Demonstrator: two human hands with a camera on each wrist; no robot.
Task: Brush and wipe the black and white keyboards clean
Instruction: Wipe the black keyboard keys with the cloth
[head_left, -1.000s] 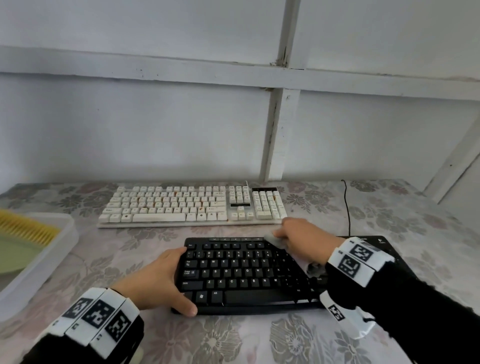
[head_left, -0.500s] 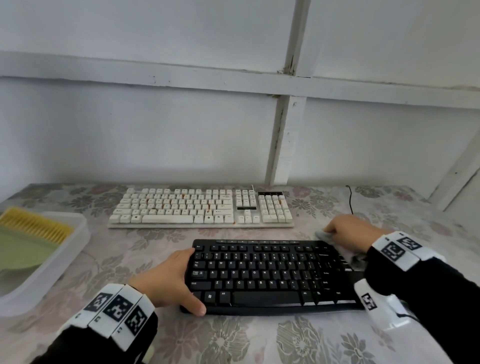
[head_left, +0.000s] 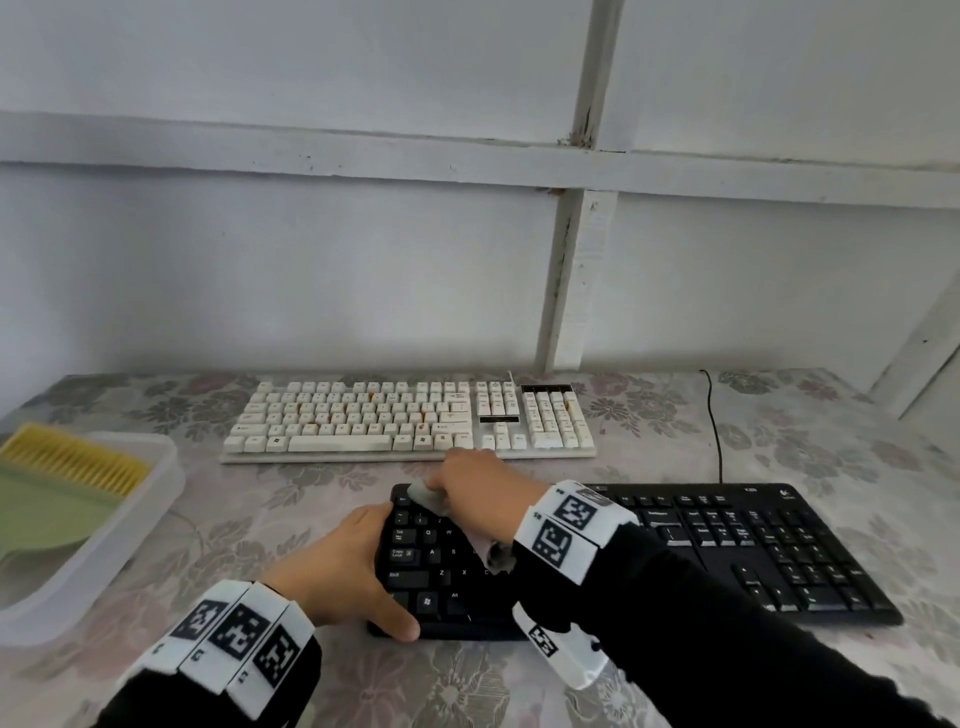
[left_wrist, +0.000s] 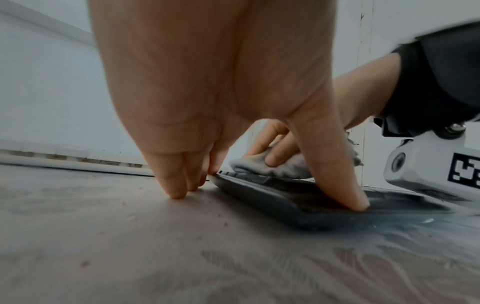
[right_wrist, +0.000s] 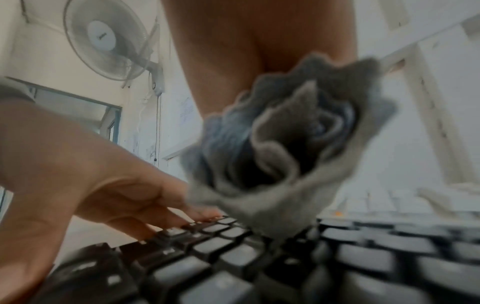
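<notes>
Two keyboards sit on the floral-patterned tablecloth (head_left: 857, 457): the black full-size plastic keyboard (head_left: 753, 545) lies nearest the person, the white full-size keyboard (head_left: 410, 421) lies behind it, close to the wall, apart from the black one. Right hand (head_left: 483, 493) is over the black keyboard's far left corner, fingers curled round a crumpled grey cloth (head_left: 428, 496) and pressing it onto the keys (loose end of the cloth bunches out under the wrist (right_wrist: 285, 156)). Left hand (head_left: 343, 566) braces the black keyboard's left end: thumb (left_wrist: 335, 174) lies over the front left corner, fingers (left_wrist: 176, 181) are straight, tips down on the table just beside the keyboard's left edge, not clamped round anything. Black cable (head_left: 716, 426) runs from the black keyboard's back edge toward the wall. At the left edge, a translucent white plastic tray (head_left: 156, 499) holds a green dustpan with a yellow-bristled brush (head_left: 72, 462).
</notes>
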